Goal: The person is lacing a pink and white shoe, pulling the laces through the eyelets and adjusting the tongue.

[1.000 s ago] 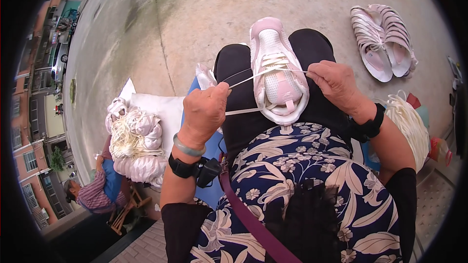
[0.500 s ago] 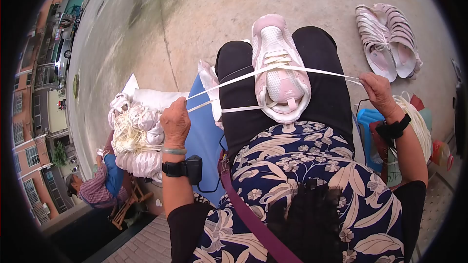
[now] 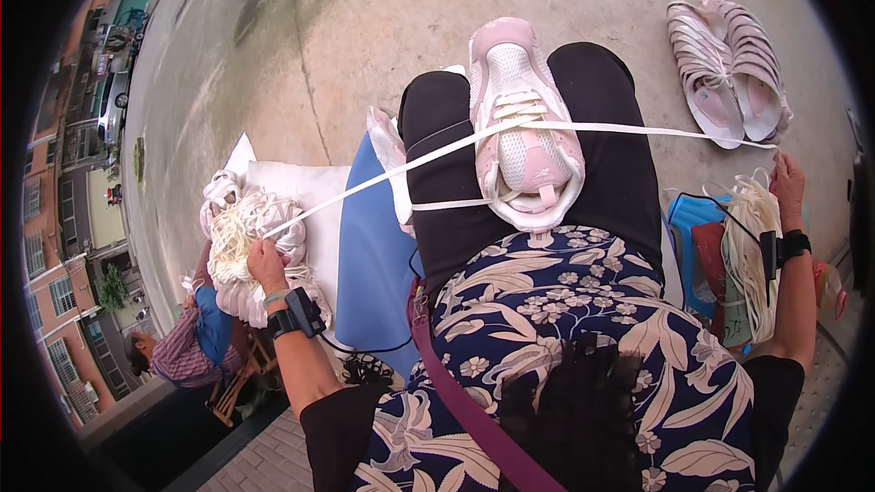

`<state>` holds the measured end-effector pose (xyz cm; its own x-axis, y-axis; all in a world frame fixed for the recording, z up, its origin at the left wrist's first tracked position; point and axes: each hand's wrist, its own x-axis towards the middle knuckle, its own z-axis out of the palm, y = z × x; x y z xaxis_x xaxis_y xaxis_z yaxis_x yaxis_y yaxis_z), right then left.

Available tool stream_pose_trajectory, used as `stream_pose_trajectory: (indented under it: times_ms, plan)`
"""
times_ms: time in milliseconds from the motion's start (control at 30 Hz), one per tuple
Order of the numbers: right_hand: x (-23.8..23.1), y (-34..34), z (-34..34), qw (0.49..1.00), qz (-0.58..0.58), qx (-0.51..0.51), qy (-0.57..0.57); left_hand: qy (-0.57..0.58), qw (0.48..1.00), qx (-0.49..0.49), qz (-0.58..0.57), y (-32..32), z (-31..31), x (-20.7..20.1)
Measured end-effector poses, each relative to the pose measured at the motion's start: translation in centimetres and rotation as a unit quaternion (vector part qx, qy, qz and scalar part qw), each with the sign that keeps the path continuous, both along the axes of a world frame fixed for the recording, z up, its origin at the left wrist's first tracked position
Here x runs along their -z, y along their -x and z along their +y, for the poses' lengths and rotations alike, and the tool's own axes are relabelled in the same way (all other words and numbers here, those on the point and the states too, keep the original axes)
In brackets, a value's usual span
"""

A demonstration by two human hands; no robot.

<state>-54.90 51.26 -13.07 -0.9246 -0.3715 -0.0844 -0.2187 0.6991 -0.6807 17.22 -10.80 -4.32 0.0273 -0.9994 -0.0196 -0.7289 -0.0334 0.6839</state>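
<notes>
A pink and white sneaker [image 3: 527,153] rests on my lap between my black-trousered thighs, toe pointing away and opening toward me. A flat white shoelace [image 3: 629,128] runs through its lower eyelets and stretches out to both sides. My left hand [image 3: 267,266] is closed in a pinch on one end, in front of a pile of cream laces and pale shoe parts [image 3: 246,232]. Far to the right, my right hand [image 3: 788,184] is closed on the other end, beside a bundle of cream laces [image 3: 749,246]. A loose loop of lace lies at the sneaker's left side.
Several pink and white shoe pieces, tied together [image 3: 729,73], lie on the concrete at far right. A blue container [image 3: 697,219] stands by my right thigh. Left of me are a blue sheet [image 3: 369,246] and a white one. A seated person [image 3: 196,346] is at lower left.
Both my hands have moved farther apart, the left toward the lower left and the right outward to the right. The lace now spans much wider on both sides of the sneaker.
</notes>
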Motion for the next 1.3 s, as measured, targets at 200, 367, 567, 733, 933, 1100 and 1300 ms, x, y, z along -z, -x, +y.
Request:
stream_pose_trajectory:
  times_ms: [200,367,567,733,933,1100,1300]
  plan:
    - [-6.9,-17.0,-19.2,0.865,-0.461,-0.118,0.161,-0.451,0.845,0.244,0.153,16.7,8.7,-1.6]
    - [-10.0,-22.5,-26.7,0.797,-0.504,-0.261,0.204,-0.522,0.727,0.349,0.277,25.3,12.3,-1.9]
    - [-8.5,-23.3,-31.7,0.851,-0.306,-0.297,0.307,-0.436,0.782,0.302,0.326,30.9,13.2,-1.9]
    - [-8.2,-22.8,-32.8,0.855,-0.366,-0.204,0.305,-0.362,0.819,0.296,0.332,32.2,13.1,-1.7]
    - [-7.1,-23.6,-32.0,0.840,-0.350,-0.211,0.356,-0.304,0.824,0.273,0.392,31.2,14.4,-1.7]
    - [-7.6,-24.2,-32.6,0.855,-0.284,-0.193,0.388,-0.289,0.819,0.267,0.418,30.9,14.7,-1.1]
    - [-7.3,-24.6,-32.6,0.873,-0.217,-0.209,0.384,-0.261,0.820,0.272,0.431,30.8,15.1,-0.6]
